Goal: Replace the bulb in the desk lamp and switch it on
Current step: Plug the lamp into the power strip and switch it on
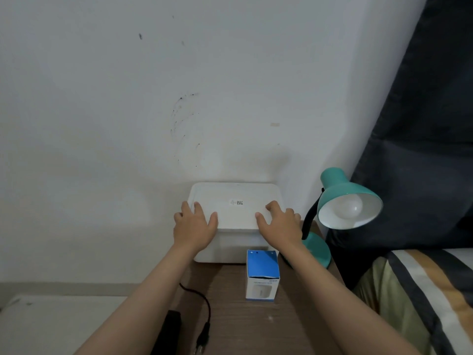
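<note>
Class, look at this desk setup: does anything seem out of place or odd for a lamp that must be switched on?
Yes. The black plug lies loose on the wooden desk, not in any socket. Dark scuff marks also streak the wall above the white box.

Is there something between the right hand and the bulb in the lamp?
Nothing visible blocks it. The right hand rests on the white box's lid; the bulb sits exposed in the open shade to its right, with only the black neck lower between them.
</note>
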A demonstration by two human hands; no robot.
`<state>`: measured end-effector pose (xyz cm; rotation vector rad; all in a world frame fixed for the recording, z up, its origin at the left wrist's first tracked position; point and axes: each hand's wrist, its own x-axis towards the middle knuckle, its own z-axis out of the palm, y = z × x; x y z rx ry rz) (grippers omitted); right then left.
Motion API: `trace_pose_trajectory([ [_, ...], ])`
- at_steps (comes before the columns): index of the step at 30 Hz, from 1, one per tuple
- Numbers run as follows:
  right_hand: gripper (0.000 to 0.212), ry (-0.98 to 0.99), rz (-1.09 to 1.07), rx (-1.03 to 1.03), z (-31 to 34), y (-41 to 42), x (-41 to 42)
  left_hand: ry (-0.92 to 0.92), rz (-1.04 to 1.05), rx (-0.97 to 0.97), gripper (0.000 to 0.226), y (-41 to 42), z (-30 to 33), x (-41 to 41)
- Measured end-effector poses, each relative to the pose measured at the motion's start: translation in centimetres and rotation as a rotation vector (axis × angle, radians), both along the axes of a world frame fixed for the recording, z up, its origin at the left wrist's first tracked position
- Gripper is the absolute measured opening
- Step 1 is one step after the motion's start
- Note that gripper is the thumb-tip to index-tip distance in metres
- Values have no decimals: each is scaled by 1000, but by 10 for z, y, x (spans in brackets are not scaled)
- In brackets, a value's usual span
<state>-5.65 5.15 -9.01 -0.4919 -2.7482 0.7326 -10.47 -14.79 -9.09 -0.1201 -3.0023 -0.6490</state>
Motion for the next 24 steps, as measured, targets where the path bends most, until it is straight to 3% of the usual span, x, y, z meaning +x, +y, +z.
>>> trace_pose_trajectory([
  [7,42,-38,-49,126,8,-12,5,-71,-31,-46,78,-9,7,-3],
  [9,38,154,-15,152,8,-25,22,-12,-42,79,78,-13,10,15],
  [12,25,483,199,115,-1,-52,61,99,-63,275,72,-22,5,61],
  [14,18,567,352,75,-12,-70,89,137,-84,308,68,-34,-6,97],
  [18,13,378,512,-30,-45,-102,137,68,-55,233,79,-66,-44,167],
  [24,15,25,375,-267,-99,-127,155,-88,10,85,75,-103,-93,241],
])
